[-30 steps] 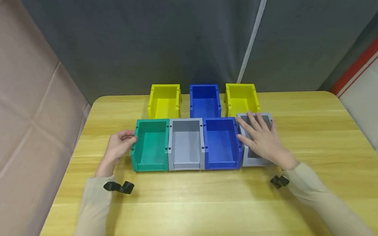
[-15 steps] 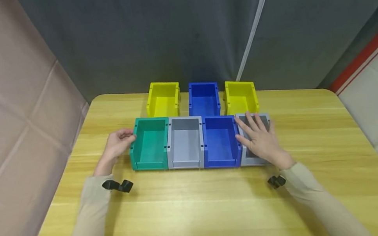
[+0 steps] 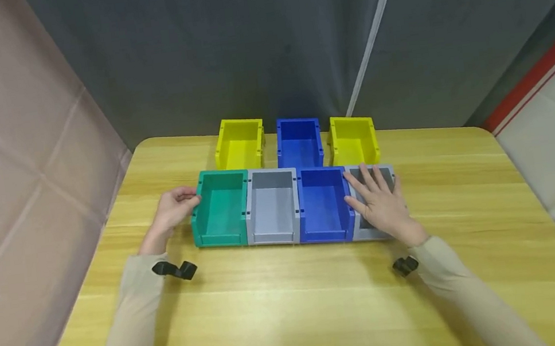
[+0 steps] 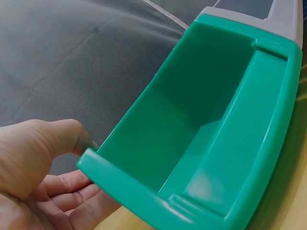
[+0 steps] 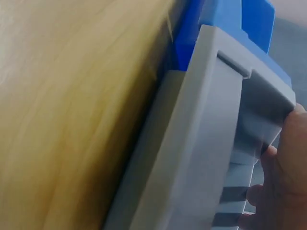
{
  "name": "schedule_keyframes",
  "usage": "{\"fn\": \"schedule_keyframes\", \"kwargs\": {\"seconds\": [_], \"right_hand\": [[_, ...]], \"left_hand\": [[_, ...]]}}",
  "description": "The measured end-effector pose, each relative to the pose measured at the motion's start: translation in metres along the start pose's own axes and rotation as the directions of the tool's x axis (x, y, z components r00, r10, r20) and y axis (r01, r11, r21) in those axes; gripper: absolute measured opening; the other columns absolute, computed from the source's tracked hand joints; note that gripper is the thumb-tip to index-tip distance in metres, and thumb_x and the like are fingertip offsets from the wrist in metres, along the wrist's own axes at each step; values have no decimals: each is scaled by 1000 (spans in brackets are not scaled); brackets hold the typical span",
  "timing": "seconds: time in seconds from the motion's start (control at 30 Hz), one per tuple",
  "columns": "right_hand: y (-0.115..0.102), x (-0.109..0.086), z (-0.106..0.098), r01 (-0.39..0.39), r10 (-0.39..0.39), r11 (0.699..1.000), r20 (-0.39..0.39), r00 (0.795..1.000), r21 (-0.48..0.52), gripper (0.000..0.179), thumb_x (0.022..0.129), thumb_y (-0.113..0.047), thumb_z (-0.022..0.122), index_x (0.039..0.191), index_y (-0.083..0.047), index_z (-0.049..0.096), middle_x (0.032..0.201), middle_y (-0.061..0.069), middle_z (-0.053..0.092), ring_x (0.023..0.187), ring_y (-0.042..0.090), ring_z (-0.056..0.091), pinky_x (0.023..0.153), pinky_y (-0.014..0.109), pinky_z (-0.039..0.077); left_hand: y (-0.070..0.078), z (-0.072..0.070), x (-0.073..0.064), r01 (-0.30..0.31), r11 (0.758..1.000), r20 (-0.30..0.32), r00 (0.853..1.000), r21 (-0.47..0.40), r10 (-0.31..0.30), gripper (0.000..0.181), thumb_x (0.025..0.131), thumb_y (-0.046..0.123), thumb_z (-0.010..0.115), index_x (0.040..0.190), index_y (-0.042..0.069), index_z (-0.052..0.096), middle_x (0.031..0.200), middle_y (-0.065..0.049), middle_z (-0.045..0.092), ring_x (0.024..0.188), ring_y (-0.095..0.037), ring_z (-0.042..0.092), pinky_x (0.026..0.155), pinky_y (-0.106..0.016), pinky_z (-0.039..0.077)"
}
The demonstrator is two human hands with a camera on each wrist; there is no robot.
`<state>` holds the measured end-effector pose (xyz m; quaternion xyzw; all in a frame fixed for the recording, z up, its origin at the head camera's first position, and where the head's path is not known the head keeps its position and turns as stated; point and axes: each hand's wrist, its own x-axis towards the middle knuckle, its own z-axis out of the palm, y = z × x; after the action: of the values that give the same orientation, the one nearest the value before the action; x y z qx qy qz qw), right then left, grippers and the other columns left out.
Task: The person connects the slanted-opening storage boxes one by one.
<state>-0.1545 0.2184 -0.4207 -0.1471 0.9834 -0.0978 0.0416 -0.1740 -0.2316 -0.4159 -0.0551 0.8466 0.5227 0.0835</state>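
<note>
A green storage bin (image 3: 221,211), a grey bin (image 3: 273,211), a blue bin (image 3: 324,205) and a second grey bin (image 3: 366,234) stand side by side in a front row. My left hand (image 3: 172,211) touches the outer left wall of the green bin. In the left wrist view, its thumb (image 4: 72,136) meets the rim corner and the fingers lie outside the wall. My right hand (image 3: 384,206) lies with spread fingers across the top of the right-hand grey bin, partly hiding it. In the right wrist view, the fingertips touch that bin's rim.
Behind the front row stand a yellow bin (image 3: 240,146), a blue bin (image 3: 298,142) and another yellow bin (image 3: 353,139). All are on a wood-patterned table (image 3: 274,312). A dark grey curtain (image 3: 215,48) hangs at the table's far edge.
The right-hand grey bin has slid slightly left against the blue bin, with my right hand moving along. My left hand stays at the green bin's side.
</note>
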Motion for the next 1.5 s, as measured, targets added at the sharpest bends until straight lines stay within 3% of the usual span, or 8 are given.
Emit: {"fn": "schedule_keyframes", "kwargs": {"seconds": [0.17, 0.27, 0.4, 0.5, 0.9, 1.2, 1.33, 1.5], "right_hand": [[7, -1, -6, 35, -34, 999, -17, 999, 34, 65, 95, -59, 32, 151, -29, 18, 156, 13, 8, 140, 41, 6, 102, 70, 0], [14, 1, -15, 68, -58, 993, -104, 993, 101, 62, 97, -51, 39, 149, -18, 28, 151, 21, 22, 135, 45, 20, 101, 69, 13], [24, 11, -33, 93, -29, 957, -225, 974, 277, 61, 98, -38, 48, 143, 0, 34, 142, 30, 32, 129, 49, 31, 102, 63, 24], [34, 20, -47, 79, 19, 920, -246, 969, 383, 61, 97, -32, 51, 141, 7, 33, 141, 32, 33, 128, 49, 31, 104, 58, 24], [66, 57, -58, -68, 195, 835, -180, 964, 546, 54, 98, -27, 48, 137, 10, 38, 134, 33, 42, 119, 48, 43, 97, 57, 36], [79, 87, -39, -223, 372, 744, -113, 921, 629, 48, 97, -22, 48, 134, 8, 44, 124, 28, 53, 109, 35, 51, 89, 34, 42], [85, 93, -34, -246, 397, 683, -68, 915, 688, 46, 96, -21, 49, 133, 8, 46, 122, 26, 56, 95, 22, 53, 74, 16, 41], [84, 97, -35, -287, 405, 622, 15, 914, 729, 48, 96, -24, 51, 133, 7, 47, 126, 25, 54, 81, 8, 53, 65, 12, 46]], "left_hand": [[2, 4, 1, 17, 1000, 3, 1000, 11, -17, 35, 93, 10, 54, 121, -10, 53, 115, -25, 56, 94, -22, 57, 68, -17, 48], [4, 3, 1, 24, 999, 4, 1000, 30, -24, 35, 92, 9, 53, 121, -11, 52, 117, -26, 55, 100, -28, 55, 70, -18, 48], [2, -5, -3, 34, 998, -5, 999, 50, -34, 36, 93, 9, 53, 122, -11, 51, 118, -26, 54, 102, -30, 54, 70, -17, 47], [-1, -15, -6, 29, 998, -15, 999, 62, -28, 36, 94, 10, 52, 123, -11, 51, 118, -27, 54, 100, -26, 54, 69, -16, 46], [-11, -36, -12, 10, 996, -40, 999, 92, -6, 38, 94, 11, 52, 124, -13, 49, 115, -26, 54, 79, 2, 51, 68, -15, 46], [-10, -38, -13, 34, 993, -62, 998, 113, -27, 39, 94, 13, 53, 124, -12, 50, 114, -25, 55, 78, 0, 51, 67, -15, 45], [-8, -37, -14, 33, 991, -73, 997, 127, -24, 39, 94, 13, 53, 123, -12, 51, 115, -26, 55, 79, 0, 51, 67, -15, 45], [-6, -37, -16, 31, 989, -81, 996, 142, -20, 38, 94, 14, 53, 122, -12, 52, 118, -28, 55, 84, -4, 52, 68, -14, 45]]}}
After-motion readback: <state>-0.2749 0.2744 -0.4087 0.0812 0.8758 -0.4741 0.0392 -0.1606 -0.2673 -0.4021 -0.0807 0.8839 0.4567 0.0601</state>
